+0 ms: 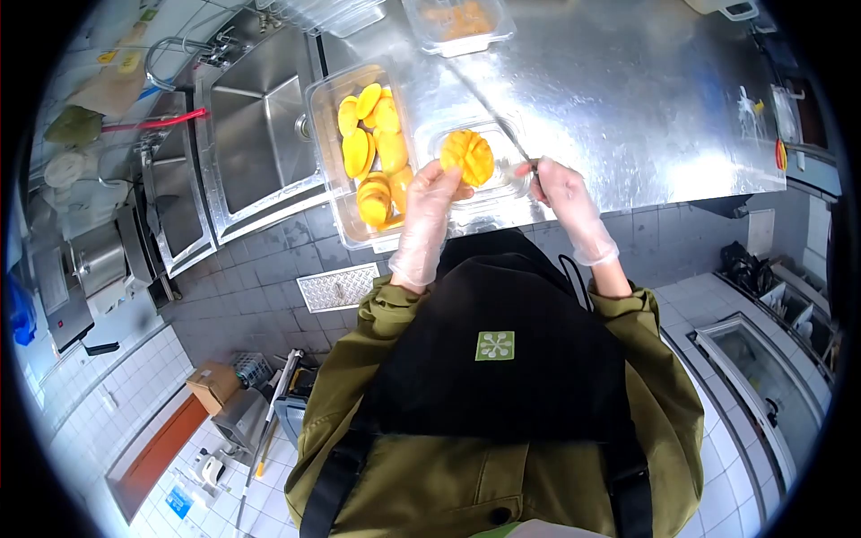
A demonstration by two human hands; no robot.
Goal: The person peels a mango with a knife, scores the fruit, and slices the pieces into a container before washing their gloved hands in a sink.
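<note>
In the head view my left hand point(432, 198), in a clear glove, holds a scored yellow mango piece point(467, 158), its cut flesh facing up. The piece is above a small clear container point(505, 186) on the steel counter. My right hand point(561, 186), also gloved, grips the handle of a long thin knife point(489, 106); its blade points away to the upper left. Just left of my left hand stands a long clear tub point(337, 193) with several yellow mango pieces point(388, 151) in it.
Another clear container point(457, 42) with orange pieces sits at the counter's far side. Steel sinks point(260, 134) lie to the left. The steel counter point(628, 108) extends right, with its front edge close to my body.
</note>
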